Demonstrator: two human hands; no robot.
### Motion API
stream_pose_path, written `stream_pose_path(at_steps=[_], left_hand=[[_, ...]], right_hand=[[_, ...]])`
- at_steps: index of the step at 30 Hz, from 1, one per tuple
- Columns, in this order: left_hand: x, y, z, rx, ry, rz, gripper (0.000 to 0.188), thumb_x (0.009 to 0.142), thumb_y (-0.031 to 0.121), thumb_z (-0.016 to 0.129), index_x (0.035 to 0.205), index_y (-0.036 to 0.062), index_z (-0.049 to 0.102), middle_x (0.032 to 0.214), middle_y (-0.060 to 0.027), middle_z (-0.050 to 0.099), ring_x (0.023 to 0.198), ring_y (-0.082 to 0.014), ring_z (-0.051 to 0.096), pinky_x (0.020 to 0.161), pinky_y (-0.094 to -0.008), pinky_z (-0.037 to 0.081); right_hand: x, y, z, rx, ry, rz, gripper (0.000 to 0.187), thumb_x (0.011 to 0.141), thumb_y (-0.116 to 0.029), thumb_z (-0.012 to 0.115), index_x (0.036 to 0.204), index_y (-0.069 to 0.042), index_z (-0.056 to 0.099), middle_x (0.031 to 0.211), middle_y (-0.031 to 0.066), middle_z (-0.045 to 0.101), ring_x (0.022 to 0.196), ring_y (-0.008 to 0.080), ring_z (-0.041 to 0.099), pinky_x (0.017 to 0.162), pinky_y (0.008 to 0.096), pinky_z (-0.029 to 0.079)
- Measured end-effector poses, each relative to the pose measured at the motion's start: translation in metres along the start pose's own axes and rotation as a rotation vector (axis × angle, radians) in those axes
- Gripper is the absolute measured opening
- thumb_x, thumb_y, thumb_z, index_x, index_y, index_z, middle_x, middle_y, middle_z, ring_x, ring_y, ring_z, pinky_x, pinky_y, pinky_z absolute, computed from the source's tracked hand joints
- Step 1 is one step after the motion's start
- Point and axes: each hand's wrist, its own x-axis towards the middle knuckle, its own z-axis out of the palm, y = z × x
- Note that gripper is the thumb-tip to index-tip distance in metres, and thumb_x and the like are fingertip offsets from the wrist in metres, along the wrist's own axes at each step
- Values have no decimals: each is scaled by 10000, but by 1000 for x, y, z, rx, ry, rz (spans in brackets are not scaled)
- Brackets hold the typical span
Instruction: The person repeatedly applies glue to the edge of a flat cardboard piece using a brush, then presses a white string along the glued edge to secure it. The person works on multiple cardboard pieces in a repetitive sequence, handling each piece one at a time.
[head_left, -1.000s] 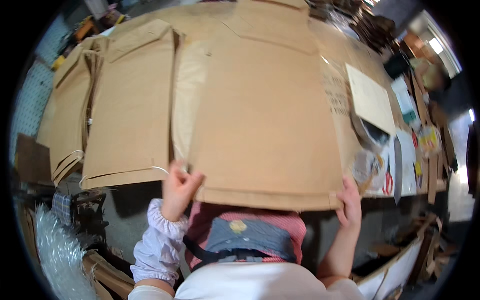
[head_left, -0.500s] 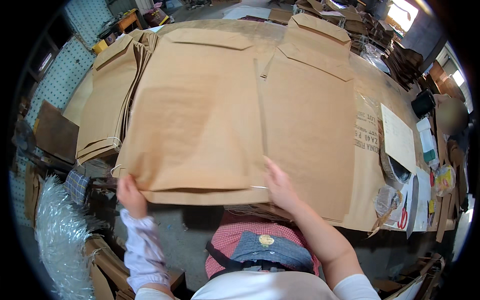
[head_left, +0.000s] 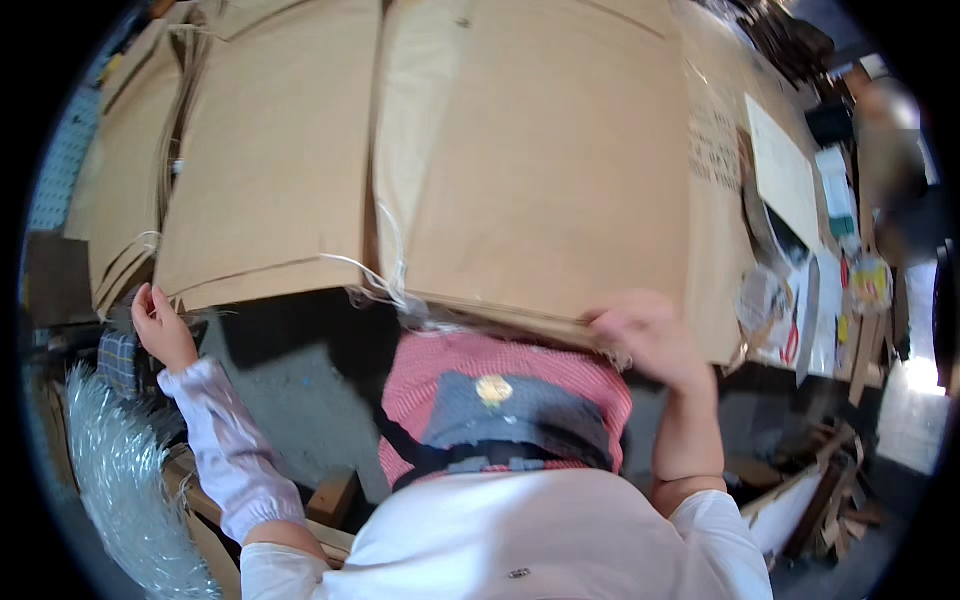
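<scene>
As three bag stacks (head_left: pixel 270 180) lie | left hand (head_left: pixel 163 325): slightly parted | right hand (head_left: pixel 645 338) (blurred): unclear

A flat, rectangular brown paper sack (head_left: pixel 275 160) is lying left of centre, thin white string (head_left: pixel 345 260) trailing at its near right corner, while another flat, broad brown paper sack (head_left: pixel 560 170) is lying just to its right, plain face showing upward.

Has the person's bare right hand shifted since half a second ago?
Yes: rightward. The bare right hand is now closer to the red-handled scissors, at the near edge of the large flat brown paper bag in the middle.
</scene>
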Motion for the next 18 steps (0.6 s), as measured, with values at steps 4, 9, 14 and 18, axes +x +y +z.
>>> stream_pose_path(at_steps=[4,9,14,18], left_hand=[[-114,152,-9,-354,-323,269,123,837,127,676,767,39,627,738,-75,605,646,-188,568,584,-294,440],[-203,221,39,-413,-1093,907,43,690,107,622,703,69,606,685,-81,546,698,-267,569,640,-378,460],[-250,206,91,-129,-1213,962,122,711,149,572,756,62,645,705,-113,601,695,-286,615,611,-409,488],[-265,195,106,-189,-1085,877,151,719,137,577,810,62,671,704,-146,631,666,-312,634,600,-433,504]], right_hand=[[-91,71,-96,-1030,607,510,351,777,-30,574,1121,-83,619,972,153,588,848,319,586,722,371,475],[-138,103,-124,-1123,505,592,439,799,-22,572,1226,-126,558,983,139,571,896,346,569,757,404,469],[-138,92,-120,-1021,875,149,208,858,-81,608,1063,-47,597,806,106,624,709,271,611,642,337,486],[-116,52,-79,29,1317,183,103,823,-60,669,793,-12,583,633,30,573,549,61,513,521,214,424]])
